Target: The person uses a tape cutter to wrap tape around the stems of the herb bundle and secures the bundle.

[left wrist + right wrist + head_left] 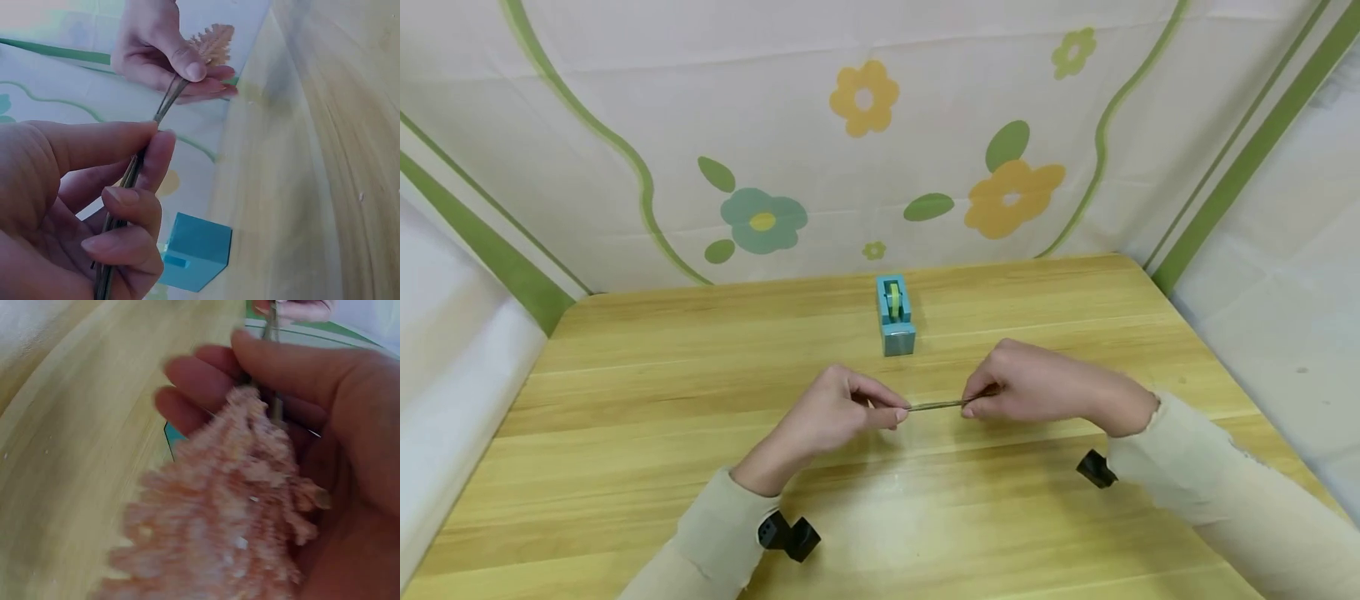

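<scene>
Both hands hold a small bunch of thin dried flower stems point(935, 406) roughly level above the table, one hand on each side. My left hand point(823, 417) pinches the stems between thumb and forefinger, and in the left wrist view its other fingers curl round their lower part. The right hand point(1037, 383) pinches the stems close to the pink, feathery flower head point(200, 494). In the head view that flower head is hidden by the right hand. Beyond the hands stands a blue tape dispenser point(898, 337) with a yellow-green roll of tape in it, touched by neither hand.
The wooden table point(662, 358) runs back to a white cloth point(925, 150) printed with flowers and green lines. More white cloth hangs at the left and right sides. A black camera mount point(790, 536) sits by the left sleeve, another point(1096, 469) by the right sleeve.
</scene>
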A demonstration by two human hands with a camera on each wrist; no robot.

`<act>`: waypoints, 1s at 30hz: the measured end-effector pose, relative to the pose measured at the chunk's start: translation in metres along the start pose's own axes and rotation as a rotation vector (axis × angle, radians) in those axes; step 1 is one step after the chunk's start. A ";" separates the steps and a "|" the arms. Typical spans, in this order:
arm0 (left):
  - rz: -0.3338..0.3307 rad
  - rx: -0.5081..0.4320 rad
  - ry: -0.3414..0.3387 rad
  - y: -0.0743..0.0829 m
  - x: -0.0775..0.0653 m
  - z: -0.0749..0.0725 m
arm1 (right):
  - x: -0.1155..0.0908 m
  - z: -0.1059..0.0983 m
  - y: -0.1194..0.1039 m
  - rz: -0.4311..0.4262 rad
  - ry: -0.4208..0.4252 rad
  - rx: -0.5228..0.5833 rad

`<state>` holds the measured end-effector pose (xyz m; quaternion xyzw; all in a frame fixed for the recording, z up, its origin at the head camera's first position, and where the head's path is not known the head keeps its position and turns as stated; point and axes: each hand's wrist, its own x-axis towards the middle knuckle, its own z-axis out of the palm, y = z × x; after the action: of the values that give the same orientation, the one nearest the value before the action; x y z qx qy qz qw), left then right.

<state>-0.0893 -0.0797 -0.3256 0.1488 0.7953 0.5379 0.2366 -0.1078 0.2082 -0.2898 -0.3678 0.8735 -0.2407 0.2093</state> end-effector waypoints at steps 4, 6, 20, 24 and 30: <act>0.027 0.056 -0.042 0.002 -0.002 -0.003 | -0.009 0.003 -0.007 -0.029 0.168 -0.203; 0.034 0.100 -0.086 0.003 -0.003 -0.005 | -0.011 0.004 -0.010 -0.062 0.234 -0.315; 0.119 0.166 -0.103 0.001 -0.004 -0.013 | -0.011 0.005 -0.027 -0.024 0.187 -0.449; 0.107 0.166 -0.079 0.000 -0.002 -0.013 | -0.010 0.006 -0.030 -0.063 0.207 -0.486; 0.075 0.162 -0.119 0.002 -0.002 -0.012 | -0.009 0.011 -0.028 -0.086 0.319 -0.593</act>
<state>-0.0941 -0.0896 -0.3191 0.2289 0.8146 0.4705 0.2503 -0.0806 0.1950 -0.2803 -0.4071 0.9108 -0.0395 -0.0566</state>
